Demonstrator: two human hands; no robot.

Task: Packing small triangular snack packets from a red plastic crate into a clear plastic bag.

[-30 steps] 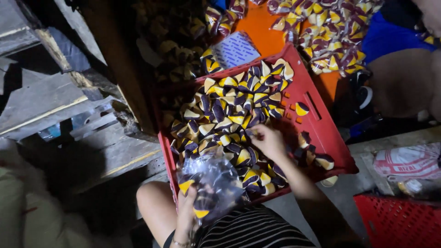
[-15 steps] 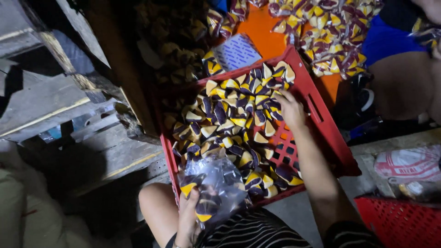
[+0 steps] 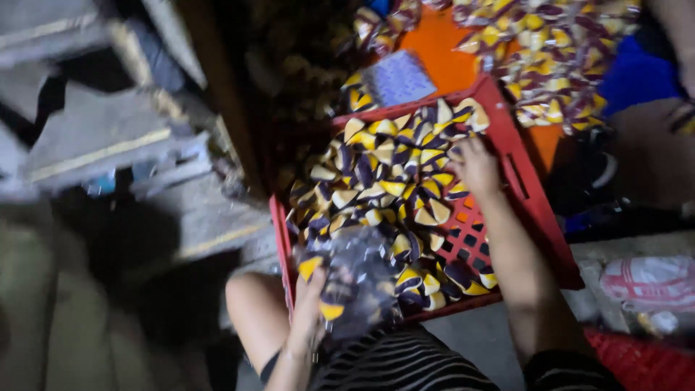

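A red plastic crate lies in front of me, filled with several small yellow-and-purple triangular packets. My left hand holds a clear plastic bag with a few such packets in it at the crate's near edge. My right hand reaches across the crate and rests on the packets near its far right side, fingers curled over them. The frame is blurred, so whether the right hand grips a packet is unclear.
A larger heap of the same packets lies on an orange surface beyond the crate. Grey wooden planks stand at the left. A second red crate and a white printed bag sit at the lower right.
My right hand has moved from the crate's near middle to its far right side. The left hand has kept hold of the bag.
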